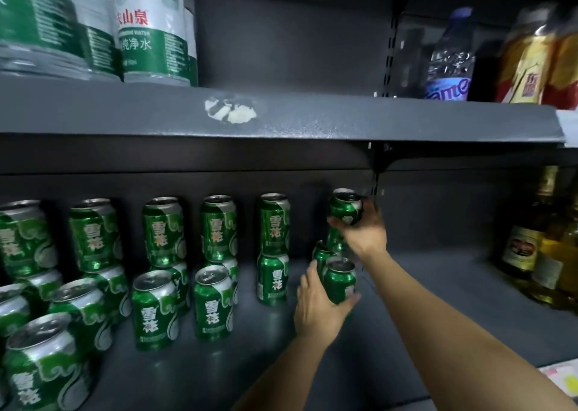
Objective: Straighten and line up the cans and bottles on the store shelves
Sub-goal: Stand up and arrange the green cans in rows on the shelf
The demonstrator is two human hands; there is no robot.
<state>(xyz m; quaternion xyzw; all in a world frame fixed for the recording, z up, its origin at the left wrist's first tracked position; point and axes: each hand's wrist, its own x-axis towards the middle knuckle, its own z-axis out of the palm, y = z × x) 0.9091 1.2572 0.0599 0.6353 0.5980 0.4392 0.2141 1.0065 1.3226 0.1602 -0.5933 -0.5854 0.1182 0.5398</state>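
Note:
Green beer cans with white characters stand in rows on the dark lower shelf (pixel 422 273), several stacked two high, such as the stack (pixel 272 223). My right hand (pixel 362 232) is shut on a top can (pixel 343 205) at the back, above another can partly hidden behind my fingers. My left hand (pixel 319 304) grips a front can (pixel 339 280) from the left side. A third can (pixel 320 252) shows between the two hands.
Large water jugs (pixel 150 29) sit on the upper shelf (pixel 312 119) at left, with a small water bottle (pixel 450 57) and yellow oil bottles (pixel 538 57) at right. Amber bottles (pixel 531 244) stand at the lower shelf's right end.

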